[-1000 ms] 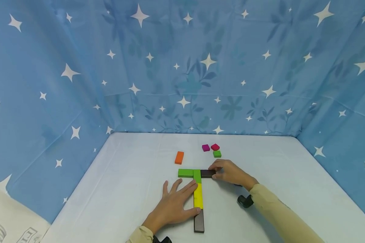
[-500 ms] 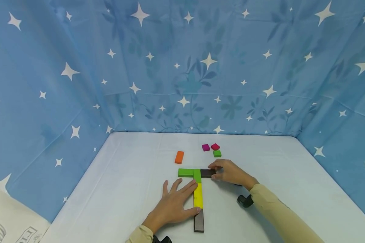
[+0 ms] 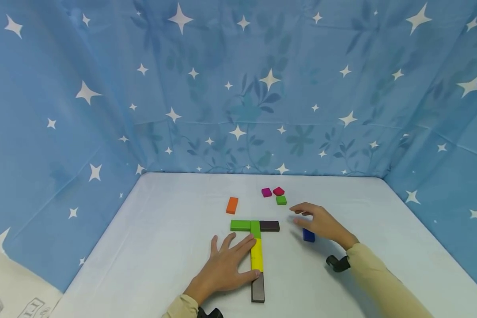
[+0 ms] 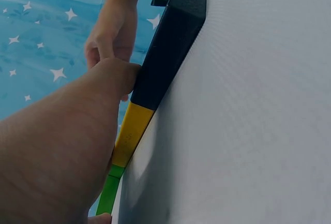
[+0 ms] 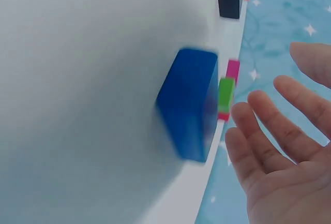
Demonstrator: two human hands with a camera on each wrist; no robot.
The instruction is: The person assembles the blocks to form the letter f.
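My left hand (image 3: 224,269) lies with spread fingers along the left side of a yellow block (image 3: 256,255), fingertips and thumb touching the row. Below the yellow block lies a dark block (image 3: 257,288); above it is a small green block (image 3: 255,229). A longer green block (image 3: 240,225) and a second dark block (image 3: 269,226) flank that small one, forming a T shape. My right hand (image 3: 322,223) hovers with loosely bent fingers, holding nothing, over a blue block (image 3: 308,236). The right wrist view shows this blue block (image 5: 189,100) apart from the fingers.
Behind the T lie an orange block (image 3: 232,205), a purple piece (image 3: 266,192), a red piece (image 3: 278,191) and a small green piece (image 3: 281,200). The white table (image 3: 163,234) ends at a blue star-patterned curtain (image 3: 206,97).
My right hand has let go of the dark block at the T's right arm and moved right, over the blue block. The left hand stays in place.
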